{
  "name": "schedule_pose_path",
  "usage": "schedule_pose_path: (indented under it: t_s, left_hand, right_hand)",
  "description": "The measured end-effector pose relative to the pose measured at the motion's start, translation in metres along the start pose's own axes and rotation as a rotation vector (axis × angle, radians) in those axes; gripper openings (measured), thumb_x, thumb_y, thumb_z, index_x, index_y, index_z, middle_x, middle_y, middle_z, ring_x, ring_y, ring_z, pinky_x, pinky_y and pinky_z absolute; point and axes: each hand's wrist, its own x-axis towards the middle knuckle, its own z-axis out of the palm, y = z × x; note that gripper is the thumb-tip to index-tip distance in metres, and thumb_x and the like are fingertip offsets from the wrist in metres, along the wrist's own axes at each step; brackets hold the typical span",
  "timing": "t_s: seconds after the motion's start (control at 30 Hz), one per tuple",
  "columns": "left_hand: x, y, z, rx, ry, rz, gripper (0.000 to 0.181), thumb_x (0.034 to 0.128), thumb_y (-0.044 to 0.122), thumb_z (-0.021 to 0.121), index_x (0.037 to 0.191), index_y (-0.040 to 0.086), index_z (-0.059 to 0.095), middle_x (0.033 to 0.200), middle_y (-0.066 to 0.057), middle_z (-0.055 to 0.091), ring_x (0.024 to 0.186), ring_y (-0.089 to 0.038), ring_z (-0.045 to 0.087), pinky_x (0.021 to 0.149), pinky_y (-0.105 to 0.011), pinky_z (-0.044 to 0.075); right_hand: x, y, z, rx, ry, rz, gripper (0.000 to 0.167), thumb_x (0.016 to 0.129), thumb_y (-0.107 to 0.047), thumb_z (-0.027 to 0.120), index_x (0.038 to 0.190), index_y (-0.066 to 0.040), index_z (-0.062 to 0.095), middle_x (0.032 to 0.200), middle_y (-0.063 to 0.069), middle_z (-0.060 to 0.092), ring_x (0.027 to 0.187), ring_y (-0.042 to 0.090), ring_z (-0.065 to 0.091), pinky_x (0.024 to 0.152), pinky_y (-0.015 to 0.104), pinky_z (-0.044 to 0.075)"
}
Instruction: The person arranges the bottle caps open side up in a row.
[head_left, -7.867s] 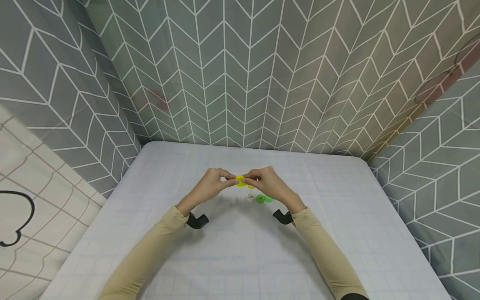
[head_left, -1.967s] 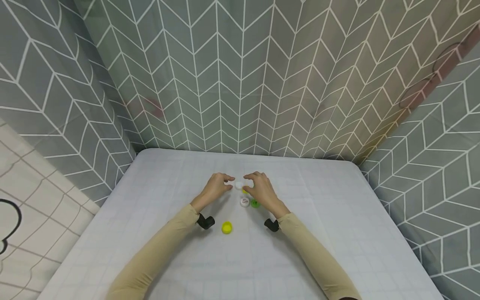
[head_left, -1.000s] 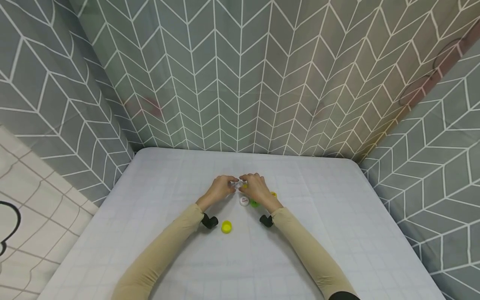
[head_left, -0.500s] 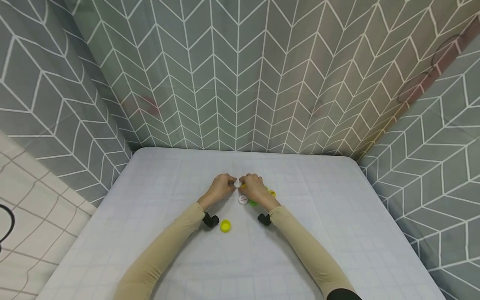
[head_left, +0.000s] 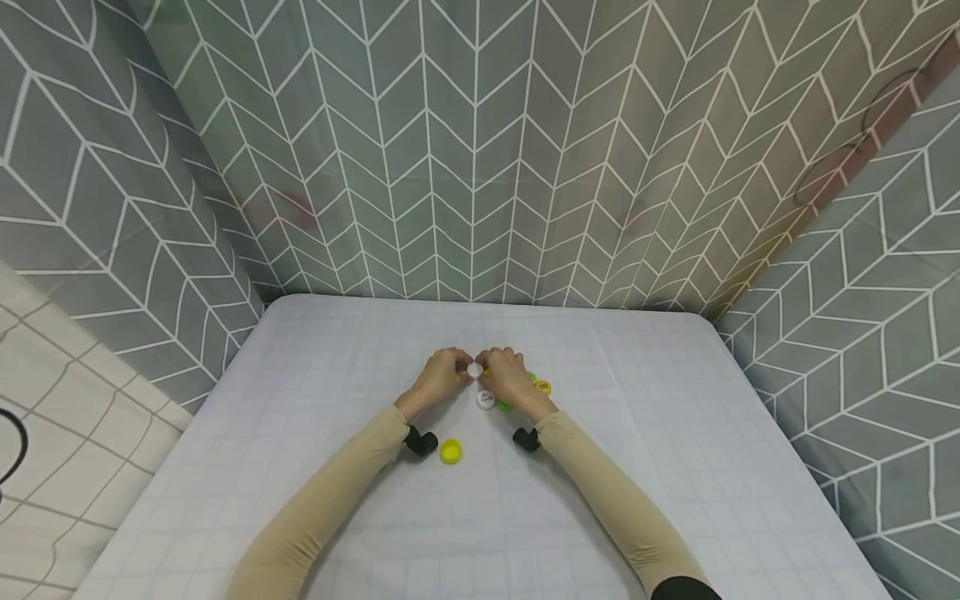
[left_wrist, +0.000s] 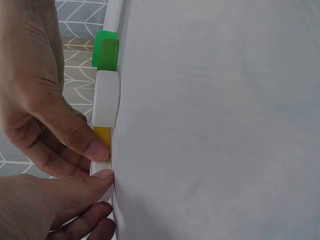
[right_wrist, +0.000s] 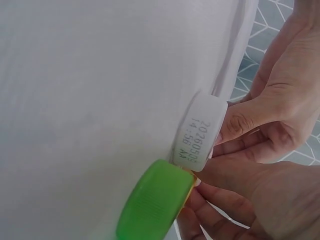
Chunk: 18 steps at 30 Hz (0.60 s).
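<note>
In the head view my left hand pinches a small white cap by its left side. Against that cap's right side my right hand holds a yellow cap, mostly covered by the fingers. The left wrist view has the right thumb on the yellow cap and the left thumb just below, on the white one. Nearer to me stands another white cap with red print on top. The right wrist view shows its side, with printed digits, beside a green cap.
A separate yellow cap lies nearer to me, between the forearms. Right of the right hand is another yellow cap, with a bit of green beside it. White cloth covers the table; patterned curtains stand behind.
Both hands, apart around the white cap two seconds ago, have closed in on it. The yellow cap both hands held earlier is out of them. Over the last half second little moves.
</note>
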Motion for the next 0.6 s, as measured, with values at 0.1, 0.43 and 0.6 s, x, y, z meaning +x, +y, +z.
schedule_pose_path:
  t_s: [0.1, 0.43, 0.6]
  left_hand:
    - [-0.001, 0.0, 0.0, -0.005, 0.003, -0.006, 0.029, 0.0796, 0.001, 0.074, 0.108, -0.002, 0.069, 0.1, -0.015, 0.07, 0.092, -0.024, 0.065, 0.083, -0.035, 0.054]
    - [-0.004, 0.001, -0.007, -0.086, 0.023, 0.007, 0.03, 0.0821, 0.005, 0.073, 0.11, -0.003, 0.067, 0.104, -0.016, 0.071, 0.093, -0.025, 0.067, 0.084, -0.036, 0.054]
    - [-0.004, 0.003, -0.013, -0.135, 0.039, 0.007, 0.032, 0.0867, 0.009, 0.07, 0.116, -0.004, 0.066, 0.104, -0.016, 0.072, 0.092, -0.024, 0.068, 0.076, -0.031, 0.055]
  right_hand:
    - [0.0, -0.001, 0.0, -0.002, 0.005, 0.003, 0.031, 0.087, -0.009, 0.069, 0.118, -0.006, 0.067, 0.108, 0.009, 0.07, 0.098, 0.027, 0.057, 0.087, 0.044, 0.039]
    - [-0.003, -0.002, -0.001, 0.048, 0.06, -0.02, 0.032, 0.09, -0.01, 0.066, 0.121, -0.005, 0.065, 0.116, 0.011, 0.068, 0.102, 0.028, 0.058, 0.087, 0.043, 0.04]
    - [-0.003, 0.002, -0.005, 0.103, 0.116, -0.073, 0.031, 0.093, -0.013, 0.064, 0.123, -0.004, 0.065, 0.114, 0.013, 0.069, 0.097, 0.027, 0.058, 0.083, 0.041, 0.044]
